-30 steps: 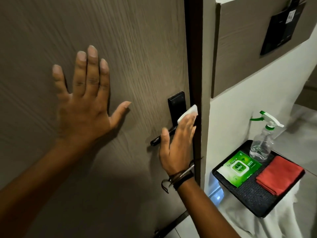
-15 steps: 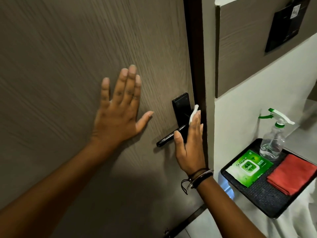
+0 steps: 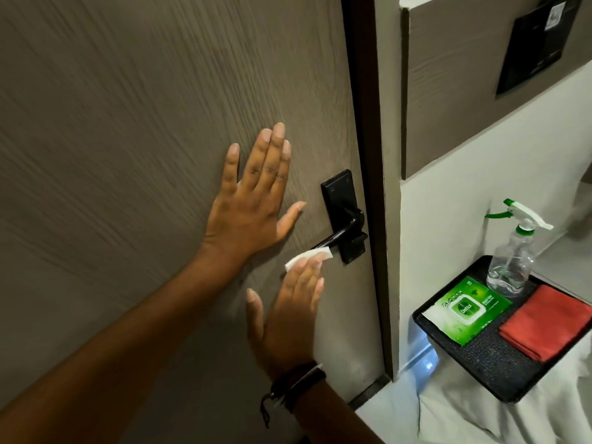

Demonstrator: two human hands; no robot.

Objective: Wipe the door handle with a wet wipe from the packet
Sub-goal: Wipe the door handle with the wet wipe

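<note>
While left hand [image 3: 253, 203], grip apart, lies flat steadying the door [image 3: 128, 155], right hand [image 3: 288, 318], grip likewise apart, presses wet wipe [image 3: 304, 257] onto black lever handle [image 3: 339, 233] free end

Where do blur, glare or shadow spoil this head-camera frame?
Head view: grain on the door smears into streaks at left; the right hand and its wipe are soft-edged, the left hand sharper; a thin glare line runs along the black handle; dim shadow covers the door's lower part; a bluish glow flares below the tray.
</note>
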